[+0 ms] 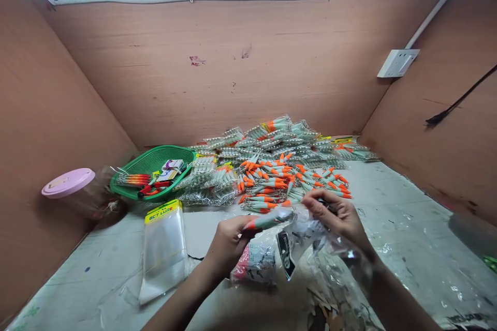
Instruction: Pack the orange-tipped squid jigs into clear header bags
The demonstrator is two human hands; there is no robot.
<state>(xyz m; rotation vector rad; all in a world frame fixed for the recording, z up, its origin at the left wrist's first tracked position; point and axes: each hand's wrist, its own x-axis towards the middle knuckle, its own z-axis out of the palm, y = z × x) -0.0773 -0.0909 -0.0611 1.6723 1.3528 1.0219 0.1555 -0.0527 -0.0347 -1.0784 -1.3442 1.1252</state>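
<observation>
Between the fingers of my left hand (227,243) is a pale green fishing lure (267,220) with an orange end, pointing right. My right hand (337,217) is closed in a pinch beside its far end; a small dark thing shows at the fingers, too blurred to name. Clear crumpled plastic (337,258) lies around and below the right hand. Under both hands is a clear bag with a pink and white printed label (256,261) and a black tag (286,253). Just beyond, loose orange-tipped lures (272,183) lie in a heap.
Bagged lures (267,137) are piled along the back wall. At left stand a green basket (155,152) with lures and tools, and a pink-lidded jar (70,183). A stack of clear yellow-topped sleeves (163,253) lies left of my hands. Wooden walls enclose three sides.
</observation>
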